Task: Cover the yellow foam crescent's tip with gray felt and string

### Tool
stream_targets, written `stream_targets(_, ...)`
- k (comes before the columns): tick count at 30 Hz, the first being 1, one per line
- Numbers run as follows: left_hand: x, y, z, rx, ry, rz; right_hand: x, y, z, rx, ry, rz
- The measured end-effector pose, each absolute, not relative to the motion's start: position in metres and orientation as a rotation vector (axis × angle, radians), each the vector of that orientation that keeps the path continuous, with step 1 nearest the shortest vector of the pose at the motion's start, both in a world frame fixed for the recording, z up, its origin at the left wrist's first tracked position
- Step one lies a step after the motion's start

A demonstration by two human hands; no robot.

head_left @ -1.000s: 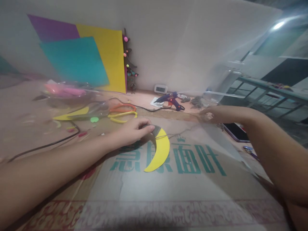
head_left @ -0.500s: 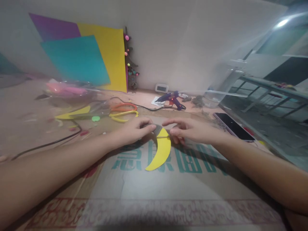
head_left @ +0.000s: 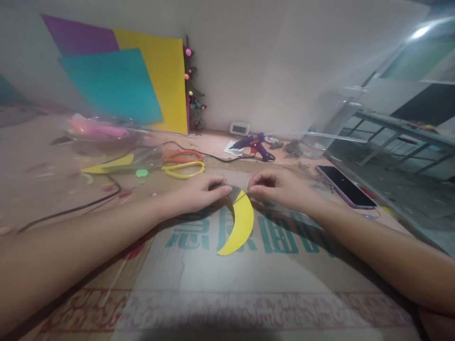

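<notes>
A yellow crescent (head_left: 242,225), flat like a moon cut-out, lies over the printed cardboard with its tip toward me. Its upper end is covered in grey-brown windings (head_left: 233,192). My left hand (head_left: 208,190) is closed on that covered end, thumb on top. From the edge of the windings a thin grey-brown string (head_left: 242,196) crosses the yellow surface at a slant. Its other end runs into the fingertips of my right hand (head_left: 272,186), which are pinched together just right of the crescent. The crescent's far tip is hidden by my left fingers.
Behind my hands lie scissors (head_left: 183,169) with orange and yellow handles and a purple glue gun (head_left: 253,146). A phone (head_left: 344,186) rests at the right edge. Coloured sheets (head_left: 110,87) lean on the wall. A black cord (head_left: 71,210) runs along the left.
My right hand's outstretched index finger has closed into a pinch on the string. The string has gone from level to slanting up to the right.
</notes>
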State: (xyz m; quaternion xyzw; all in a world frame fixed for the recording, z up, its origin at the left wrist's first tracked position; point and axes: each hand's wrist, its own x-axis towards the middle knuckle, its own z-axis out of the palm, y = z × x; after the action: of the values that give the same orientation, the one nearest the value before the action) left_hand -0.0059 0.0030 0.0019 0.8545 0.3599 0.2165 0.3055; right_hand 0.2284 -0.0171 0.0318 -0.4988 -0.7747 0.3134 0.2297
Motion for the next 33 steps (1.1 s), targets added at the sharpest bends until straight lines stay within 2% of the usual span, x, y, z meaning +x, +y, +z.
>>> stream_targets(5,-0.005,0.000,0.005,2.300,0.939,0.548,0.227,-0.018,0.026,-1.311,-2.219,0.546)
stream_targets(12,-0.005,-0.001,0.005,2.350,0.928,0.513,0.227,-0.018,0.022,-1.245,-2.257,0.362)
stream_targets(27,-0.007,-0.001,0.003,2.307,0.837,0.519,0.222,-0.022,0.016,-1.215,-2.240,0.367)
stream_targets(33,-0.006,-0.001,0.002,2.239,0.874,0.632,0.223,-0.019,0.011,-1.109,-2.278,0.405)
